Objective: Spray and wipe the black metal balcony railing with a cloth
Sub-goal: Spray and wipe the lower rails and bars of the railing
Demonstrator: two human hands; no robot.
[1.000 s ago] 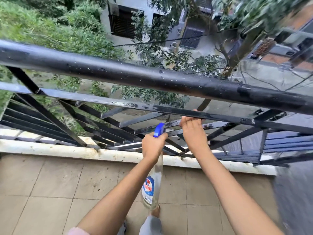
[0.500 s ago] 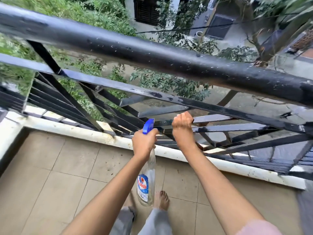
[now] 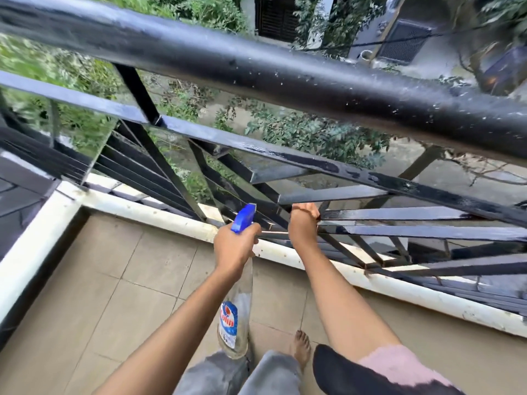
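We face the black railing (image 3: pixel 285 75) at twelve o'clock over beige tiles (image 3: pixel 85 295); left hand (image 3: pixel 235 250) grips the spray bottle (image 3: pixel 235 315), right hand (image 3: pixel 302 226) curls round a bar (image 3: pixel 399 213).

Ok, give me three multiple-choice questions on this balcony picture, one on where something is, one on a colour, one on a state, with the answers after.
1. Where is the right hand?
A) on the thick round top rail
B) on a lower flat black metal bar of the balcony railing
C) on the beige floor tiles

2. What colour is the trigger head of the clear plastic spray bottle?
A) red
B) green
C) blue

3. What is the left hand doing?
A) gripping the spray bottle's neck
B) hanging open and empty
C) pressing flat on the white ledge

Answers: 1 B, its fingers curl over that bar. 2 C, the head above the fist is bright blue. 3 A, the fingers wrap the neck just under the head.
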